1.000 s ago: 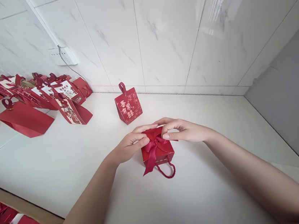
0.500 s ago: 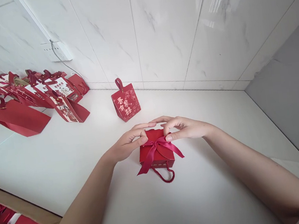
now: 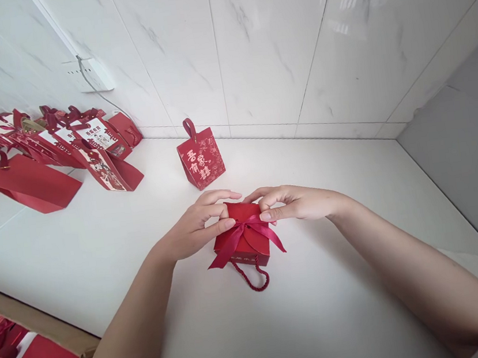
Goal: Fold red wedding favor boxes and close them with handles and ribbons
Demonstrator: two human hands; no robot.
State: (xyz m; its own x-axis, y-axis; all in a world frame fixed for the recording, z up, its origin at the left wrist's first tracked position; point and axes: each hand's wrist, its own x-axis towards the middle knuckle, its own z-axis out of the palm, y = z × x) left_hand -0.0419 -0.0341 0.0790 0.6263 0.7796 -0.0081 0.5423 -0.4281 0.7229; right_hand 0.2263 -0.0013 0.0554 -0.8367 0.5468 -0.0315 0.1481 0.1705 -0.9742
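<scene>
A small red box [image 3: 243, 248] sits on the white table in front of me, its rope handle [image 3: 256, 286] lying on the near side. Across its top is a pink ribbon [image 3: 244, 225] tied in a bow, with two tails hanging toward me. My left hand [image 3: 203, 224] pinches the bow's left loop between thumb and index finger. On the right side, my right hand [image 3: 283, 204] pinches the other loop, its remaining fingers reaching behind the box.
Behind the box stands a red gift box with a loop handle [image 3: 202, 159]. Many red gift boxes [image 3: 103, 134] crowd the left back by the tiled wall and socket [image 3: 91, 75]. A cardboard carton [image 3: 42, 319] of red items is at lower left.
The small box and its bow have shifted slightly left. My left hand has moved left with its fingers still at the loop; my right hand has barely moved.
</scene>
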